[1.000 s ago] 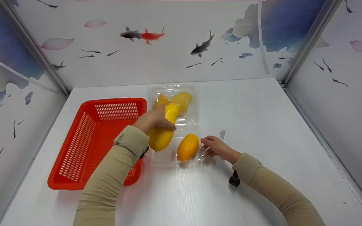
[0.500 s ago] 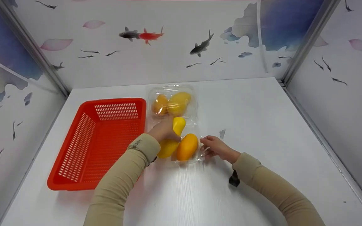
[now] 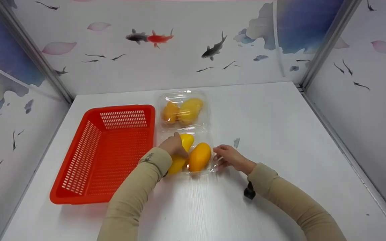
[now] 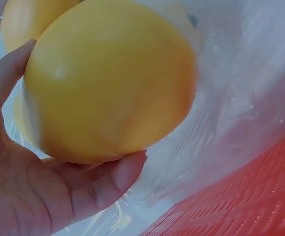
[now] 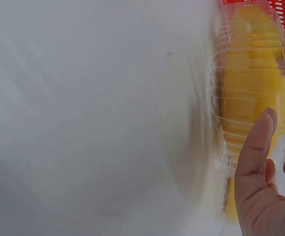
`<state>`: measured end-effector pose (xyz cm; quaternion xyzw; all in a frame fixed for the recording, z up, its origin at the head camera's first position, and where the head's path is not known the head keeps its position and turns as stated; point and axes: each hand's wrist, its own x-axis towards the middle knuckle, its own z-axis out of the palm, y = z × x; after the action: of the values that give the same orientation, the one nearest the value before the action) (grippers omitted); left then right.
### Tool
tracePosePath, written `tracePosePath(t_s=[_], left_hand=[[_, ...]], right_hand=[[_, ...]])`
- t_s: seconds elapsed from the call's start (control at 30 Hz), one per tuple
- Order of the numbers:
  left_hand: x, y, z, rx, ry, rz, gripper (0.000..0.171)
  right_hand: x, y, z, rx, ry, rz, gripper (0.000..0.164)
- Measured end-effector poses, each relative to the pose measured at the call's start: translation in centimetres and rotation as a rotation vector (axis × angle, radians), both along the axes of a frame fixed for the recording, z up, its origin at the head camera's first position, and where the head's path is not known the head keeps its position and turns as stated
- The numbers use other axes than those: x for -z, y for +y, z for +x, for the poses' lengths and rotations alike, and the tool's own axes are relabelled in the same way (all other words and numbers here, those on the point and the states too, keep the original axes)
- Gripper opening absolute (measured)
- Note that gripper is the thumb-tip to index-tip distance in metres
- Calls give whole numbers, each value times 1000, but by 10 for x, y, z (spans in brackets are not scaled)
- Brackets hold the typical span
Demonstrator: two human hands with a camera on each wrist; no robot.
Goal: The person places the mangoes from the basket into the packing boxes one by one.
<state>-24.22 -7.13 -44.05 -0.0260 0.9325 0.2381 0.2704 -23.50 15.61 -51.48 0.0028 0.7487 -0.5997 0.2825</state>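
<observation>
In the head view, a clear plastic clamshell box lies unfolded on the table. My left hand grips a yellow mango low over the left side of its near half. The left wrist view shows thumb and fingers wrapped around that mango. An orange-yellow mango sits beside it, on the right of the same half. At the box's right side my right hand holds the edge, its fingertips along the clear wall in the right wrist view. Two more mangoes show through the clear plastic of the far half.
A red perforated basket stands just left of the box, with its bare floor showing. Under everything is a white table. Patterned walls with fish and petals rise at the back and sides.
My left hand has brought the yellow mango down and toward me into the near half, beside the orange-yellow one. The far mangoes are uncovered to view. My right hand has stayed at the edge.
</observation>
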Motion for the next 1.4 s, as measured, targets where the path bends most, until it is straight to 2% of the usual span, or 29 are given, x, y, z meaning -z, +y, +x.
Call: tracePosePath(t_s=[0.13, 0.3, 0.53, 0.67, 0.73, 0.9, 1.03, 1.2, 1.4], left_hand=[[4, -1, 0, -17, -11, -10, 104], [7, 1, 1, 19, 27, -63, 103], [11, 7, 1, 88, 30, -204, 96], [12, 8, 3, 44, 40, -195, 92], [14, 10, 5, 20, 78, -194, 87], [17, 19, 17, 11, 212, -239, 84], [15, 24, 28, -20, 266, -229, 87], [17, 20, 44, -73, 260, -164, 95], [28, 7, 65, -106, 216, -34, 107]], right_hand=[[-1, -1, 0, 4, 4, 10, 33], [-2, -1, 1, 4, 10, 12, 34], [-2, -2, -1, 14, 2, 36, 33], [-2, -2, -1, 20, -2, 32, 32], [-2, -1, -2, 23, -7, 31, 31], [-6, 4, -2, 29, -6, 60, 29], [-7, 10, -2, 20, -2, 82, 28], [-7, 19, -1, 1, -4, 90, 30], [-9, 31, -1, 1, -7, 122, 30]])
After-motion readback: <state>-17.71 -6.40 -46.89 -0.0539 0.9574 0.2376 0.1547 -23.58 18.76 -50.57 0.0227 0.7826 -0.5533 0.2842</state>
